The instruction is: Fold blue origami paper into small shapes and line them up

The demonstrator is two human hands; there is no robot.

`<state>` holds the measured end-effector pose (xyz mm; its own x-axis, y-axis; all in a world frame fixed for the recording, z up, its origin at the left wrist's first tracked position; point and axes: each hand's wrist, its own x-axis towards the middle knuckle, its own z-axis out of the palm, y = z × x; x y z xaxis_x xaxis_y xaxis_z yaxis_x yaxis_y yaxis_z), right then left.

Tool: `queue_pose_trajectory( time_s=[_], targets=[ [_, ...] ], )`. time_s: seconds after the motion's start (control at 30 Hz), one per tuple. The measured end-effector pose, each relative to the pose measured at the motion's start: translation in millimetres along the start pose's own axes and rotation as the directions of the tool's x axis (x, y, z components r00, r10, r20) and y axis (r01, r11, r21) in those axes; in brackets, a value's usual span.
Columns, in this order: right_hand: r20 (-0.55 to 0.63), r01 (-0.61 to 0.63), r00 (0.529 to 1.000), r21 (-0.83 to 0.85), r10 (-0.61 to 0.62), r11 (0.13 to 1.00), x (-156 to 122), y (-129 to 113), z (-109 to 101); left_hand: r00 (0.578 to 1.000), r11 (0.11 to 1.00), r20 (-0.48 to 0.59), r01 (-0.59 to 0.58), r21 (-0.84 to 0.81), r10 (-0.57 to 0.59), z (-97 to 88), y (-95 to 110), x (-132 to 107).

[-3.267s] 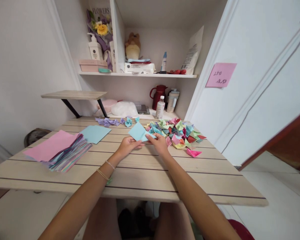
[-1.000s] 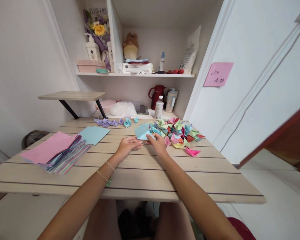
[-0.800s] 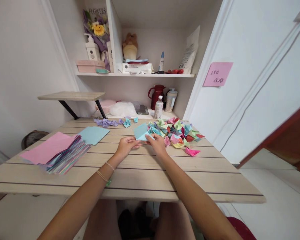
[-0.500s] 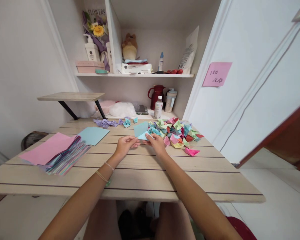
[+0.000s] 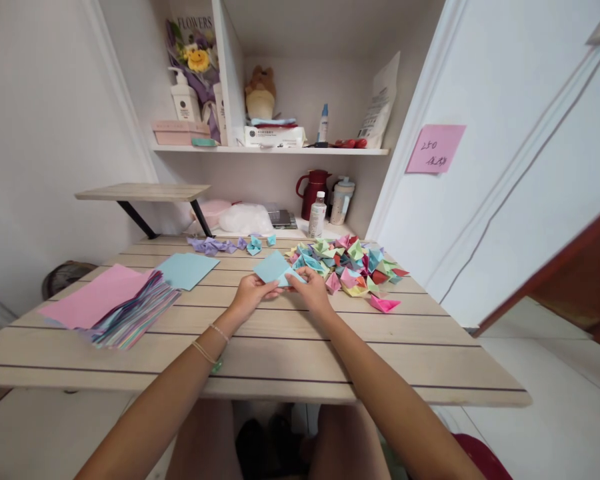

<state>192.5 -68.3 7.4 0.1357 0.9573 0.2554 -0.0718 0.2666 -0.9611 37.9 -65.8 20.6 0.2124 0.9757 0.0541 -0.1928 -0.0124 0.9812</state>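
A light blue sheet of paper (image 5: 271,266), partly folded, is held between my two hands above the table. My left hand (image 5: 251,293) pinches its lower left edge with the thumb on top. My right hand (image 5: 310,288) grips the folded part on the right, the thumb pressing on it. Just beyond and right of my right hand lies a heap of folded paper boats (image 5: 355,263) in many colours. One pink boat (image 5: 384,304) sits apart at the heap's near side.
On the left are a thick stack of coloured paper (image 5: 100,297) and some light blue sheets (image 5: 189,270). Purple folded pieces (image 5: 211,246) and small blue ones (image 5: 254,245) lie at the back. A bottle (image 5: 317,217) and a red jug (image 5: 313,193) stand behind the heap.
The blue paper has turned and shifted slightly left and down. My left hand has closed on its edge, and my right hand has moved its grip on the fold.
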Motion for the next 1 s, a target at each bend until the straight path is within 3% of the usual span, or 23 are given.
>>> queue_pose_trajectory(
  time_s=[0.2, 0.5, 1.0],
  targets=[
    [0.099, -0.166, 0.984, 0.204, 0.149, 0.965, 0.8, -1.2, 0.5, 0.999, 0.995, 0.003, -0.051, 0.088, 0.051, -2.1, -1.1, 2.2],
    [0.110, -0.153, 0.984, 0.097, 0.142, 0.984, 5.8, 3.0, -4.8, 0.990, 0.983, 0.124, 0.037, 0.178, -0.060, -6.3, -6.2, 1.7],
    [0.125, -0.140, 0.984, 0.110, 0.126, 0.984, 6.9, 2.4, -6.4, 0.992, 0.995, 0.112, 0.040, 0.096, -0.051, -6.2, -7.0, 1.5]
  ],
)
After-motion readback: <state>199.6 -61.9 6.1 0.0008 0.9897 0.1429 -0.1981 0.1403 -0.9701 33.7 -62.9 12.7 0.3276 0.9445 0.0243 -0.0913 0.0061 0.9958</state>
